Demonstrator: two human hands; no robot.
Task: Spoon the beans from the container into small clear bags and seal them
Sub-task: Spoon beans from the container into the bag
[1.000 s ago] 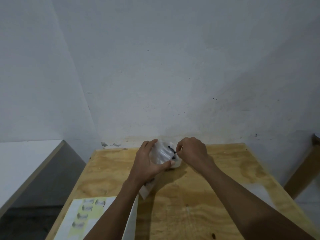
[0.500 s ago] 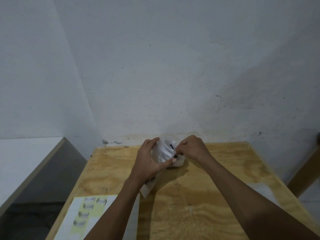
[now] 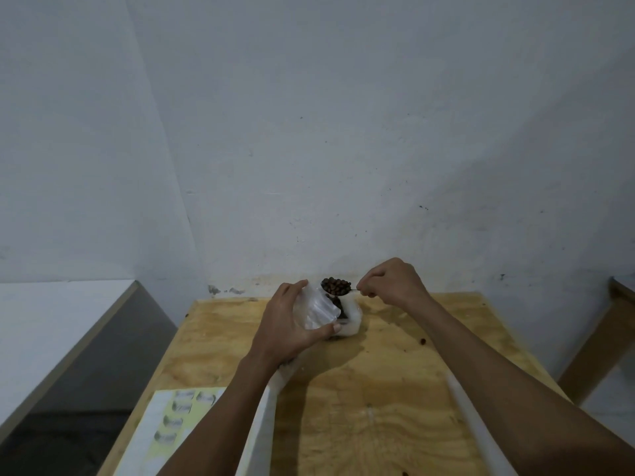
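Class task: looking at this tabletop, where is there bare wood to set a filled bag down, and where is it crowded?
Bare wood lies between the two forearms, and on the table right of the white container, apart from one stray bean. The back middle is crowded: the left hand holds the clear bag, the right hand the spoon. The label sheet fills the near-left corner.

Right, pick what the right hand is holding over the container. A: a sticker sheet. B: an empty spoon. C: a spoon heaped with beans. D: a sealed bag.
C: the right hand pinches a spoon heaped with dark beans above the white container.
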